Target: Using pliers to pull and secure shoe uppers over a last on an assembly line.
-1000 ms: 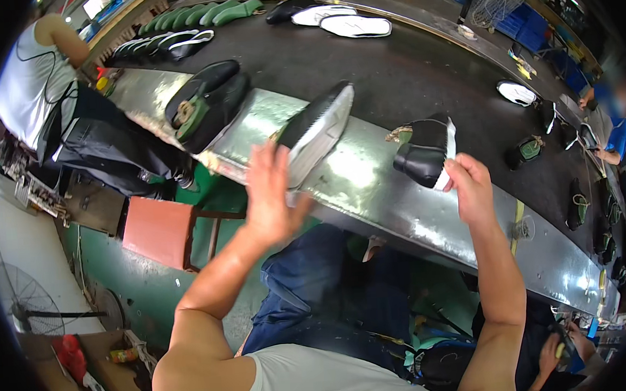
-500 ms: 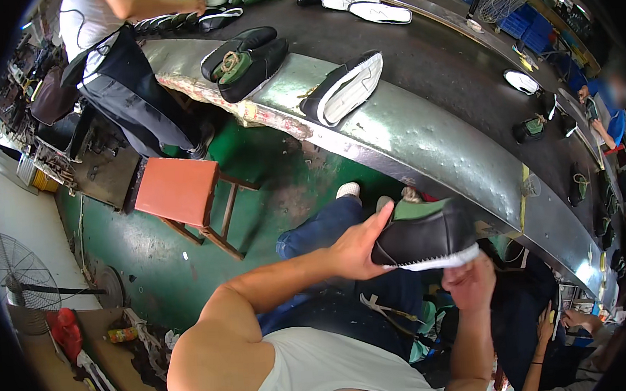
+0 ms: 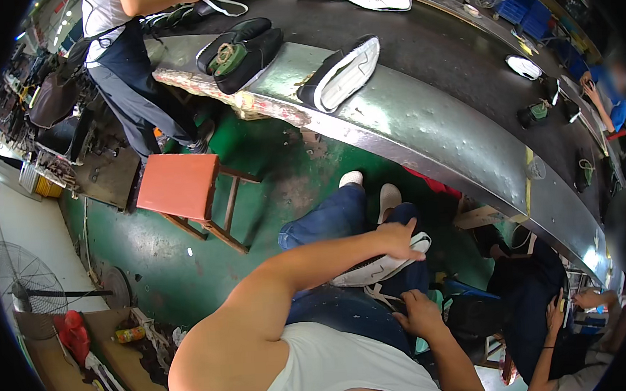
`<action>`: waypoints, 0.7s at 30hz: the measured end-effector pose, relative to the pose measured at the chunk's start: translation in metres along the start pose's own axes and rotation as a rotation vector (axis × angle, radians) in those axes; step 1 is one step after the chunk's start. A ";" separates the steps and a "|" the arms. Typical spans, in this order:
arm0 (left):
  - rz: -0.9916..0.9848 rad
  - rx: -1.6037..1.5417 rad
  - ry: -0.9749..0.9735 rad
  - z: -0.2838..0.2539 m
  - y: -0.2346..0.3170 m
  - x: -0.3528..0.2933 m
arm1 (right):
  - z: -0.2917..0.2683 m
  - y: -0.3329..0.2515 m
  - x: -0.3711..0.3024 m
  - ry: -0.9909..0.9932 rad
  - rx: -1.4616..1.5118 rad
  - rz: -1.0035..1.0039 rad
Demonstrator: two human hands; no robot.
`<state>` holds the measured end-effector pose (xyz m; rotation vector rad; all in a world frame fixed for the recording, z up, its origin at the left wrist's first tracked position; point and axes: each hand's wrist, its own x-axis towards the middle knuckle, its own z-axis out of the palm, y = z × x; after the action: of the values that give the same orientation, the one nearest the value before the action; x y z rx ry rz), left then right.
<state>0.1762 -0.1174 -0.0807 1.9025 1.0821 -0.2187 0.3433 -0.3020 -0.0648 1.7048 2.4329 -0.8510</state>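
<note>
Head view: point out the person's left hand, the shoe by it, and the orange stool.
Left hand [image 3: 397, 240]: head view, on the back of the hand.
Shoe [image 3: 370, 271]: head view, on its white sole, by the left hand.
Orange stool [image 3: 178, 184]: head view, on its seat top.

white sleeveless top [image 3: 337, 362], blue jeans [image 3: 325, 222], dark pale-flecked cloth [image 3: 345, 312] over the lap, whitish round-toed shoes [image 3: 351, 179]

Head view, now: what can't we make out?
Head view: most of the upper of the shoe under the left hand, hidden beneath its upturned sole.
Head view: whether the right hand grips anything; its curled fingers hide it.
Head view: the head of the upper-left co-worker, cut off by the top edge.
</note>
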 end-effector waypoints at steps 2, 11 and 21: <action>0.045 -0.009 0.054 0.015 -0.016 0.048 | 0.000 0.000 -0.003 -0.083 -0.001 0.047; 0.448 -1.058 0.352 -0.018 -0.063 -0.012 | -0.004 0.053 -0.037 -0.166 1.363 0.232; 0.454 -0.987 0.199 -0.030 -0.079 -0.064 | -0.049 -0.016 0.048 -0.142 1.234 0.066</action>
<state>0.0701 -0.1163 -0.0783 1.2051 0.6428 0.6632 0.3236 -0.2420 -0.0329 1.7480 1.7219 -2.6622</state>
